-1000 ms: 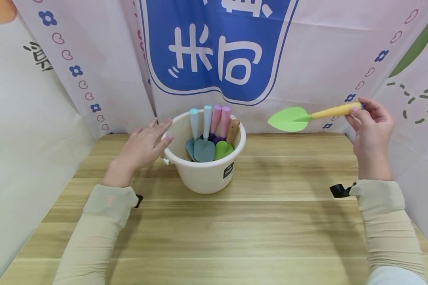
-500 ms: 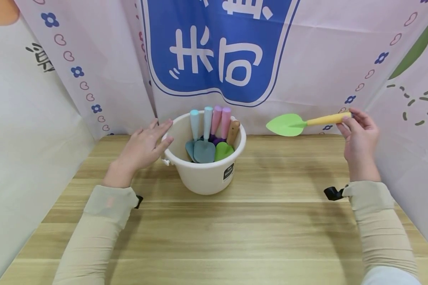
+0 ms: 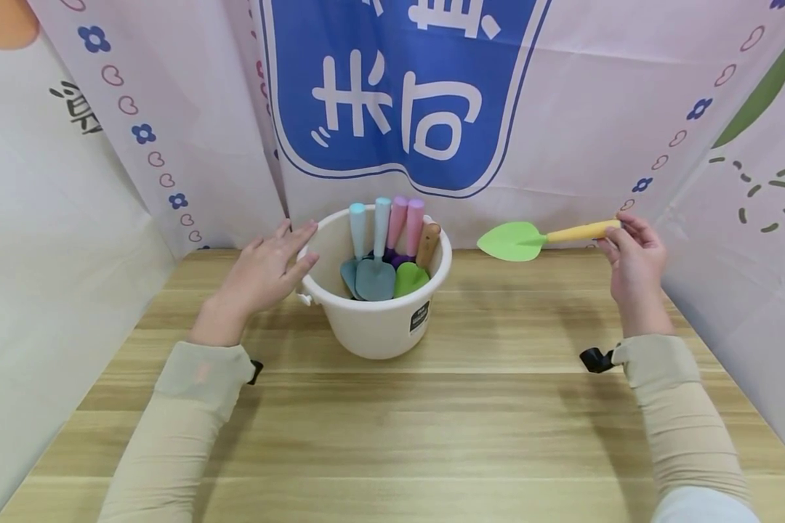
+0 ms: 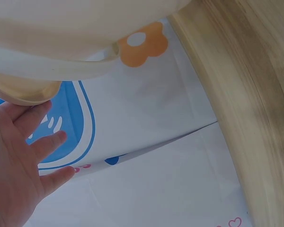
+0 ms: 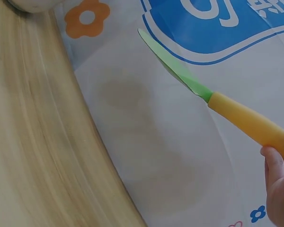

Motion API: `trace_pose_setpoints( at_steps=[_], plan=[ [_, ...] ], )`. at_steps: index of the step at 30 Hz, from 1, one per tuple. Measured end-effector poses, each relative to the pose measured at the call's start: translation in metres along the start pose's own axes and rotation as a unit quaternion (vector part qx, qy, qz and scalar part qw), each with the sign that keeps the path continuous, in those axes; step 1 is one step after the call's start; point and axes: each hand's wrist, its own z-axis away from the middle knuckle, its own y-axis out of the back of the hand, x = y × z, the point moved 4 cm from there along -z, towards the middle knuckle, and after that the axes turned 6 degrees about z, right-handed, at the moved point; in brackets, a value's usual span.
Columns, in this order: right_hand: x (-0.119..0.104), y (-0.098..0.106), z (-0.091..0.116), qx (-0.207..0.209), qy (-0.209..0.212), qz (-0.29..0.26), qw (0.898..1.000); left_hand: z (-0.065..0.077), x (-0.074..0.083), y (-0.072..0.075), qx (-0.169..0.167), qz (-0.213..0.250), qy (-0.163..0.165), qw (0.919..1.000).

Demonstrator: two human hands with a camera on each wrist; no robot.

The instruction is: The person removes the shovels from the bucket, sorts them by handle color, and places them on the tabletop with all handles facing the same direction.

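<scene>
My right hand (image 3: pixel 637 258) pinches the end of the yellow handle of a garden trowel (image 3: pixel 513 241). Its green leaf-shaped blade points left toward the bucket, above the table. In the right wrist view the trowel (image 5: pixel 246 120) shows edge-on, thumb against the handle. My left hand (image 3: pixel 262 272) lies with extended fingers at the left rim of a white bucket (image 3: pixel 373 327); in the left wrist view its fingertips touch the rim. Inside the bucket stand several small garden tools, handles up: blue-handled ones (image 3: pixel 376 280), pink-handled ones (image 3: pixel 413 225) and a wooden-handled green one (image 3: pixel 427 247).
The bucket stands toward the back of a wood-grain table (image 3: pixel 392 428). Right behind it hangs a printed cloth (image 3: pixel 562 145) with a blue sign, and white cloth walls (image 3: pixel 59 254) close in both sides.
My right hand has carried the trowel left and downward, nearer to the bucket. My left hand and the bucket have stayed in place.
</scene>
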Motion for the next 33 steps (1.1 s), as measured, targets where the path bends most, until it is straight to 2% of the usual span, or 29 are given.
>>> trace_pose_setpoints(
  at_steps=[4,10,16,23,33],
  plan=[
    [0.009,0.002,-0.002,0.006,-0.028,-0.026,0.999,0.001,0.000,0.000,-0.002,0.001,0.001,1.0000],
    [0.025,0.008,-0.004,0.008,-0.070,-0.012,0.997,0.001,0.000,0.000,-0.002,0.002,0.003,1.0000],
    [0.037,0.013,-0.004,0.007,-0.106,-0.037,0.994,0.001,0.000,0.000,0.002,0.001,0.001,1.0000],
    [0.050,0.021,-0.007,0.030,-0.150,-0.028,0.988,0.001,0.000,0.000,-0.002,0.004,0.001,1.0000],
    [0.066,0.020,-0.008,0.048,-0.174,-0.017,0.983,0.002,0.002,0.001,-0.006,0.008,-0.001,0.9999]
  ],
)
